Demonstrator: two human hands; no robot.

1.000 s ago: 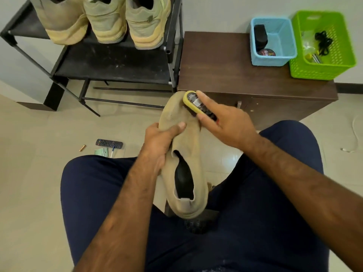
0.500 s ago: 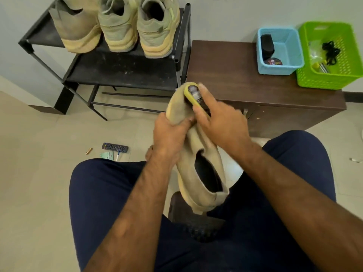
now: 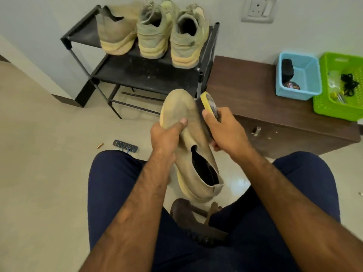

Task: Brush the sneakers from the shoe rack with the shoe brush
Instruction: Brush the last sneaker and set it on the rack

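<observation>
A tan slip-on sneaker (image 3: 188, 152) is held above my lap, toe pointing away and its dark opening facing me. My left hand (image 3: 167, 138) grips its left side, thumb across the top. My right hand (image 3: 225, 130) holds a yellow shoe brush (image 3: 208, 103) against the right flank of the toe, bristles touching the fabric. Three more tan sneakers (image 3: 153, 34) stand heel-out on the top shelf of the black shoe rack (image 3: 141, 75) straight ahead.
A dark wooden cabinet (image 3: 245, 91) stands right of the rack, carrying a blue basket (image 3: 300, 75) and a green basket (image 3: 339, 87). A remote control (image 3: 125, 145) and a small battery (image 3: 100, 145) lie on the tiled floor at left. A stool edge (image 3: 188, 214) shows between my knees.
The brush slid from the top of the toe to the sneaker's right side. The sneaker tilted, its opening turning rightward. The view shifted down, bringing the rack lower in frame.
</observation>
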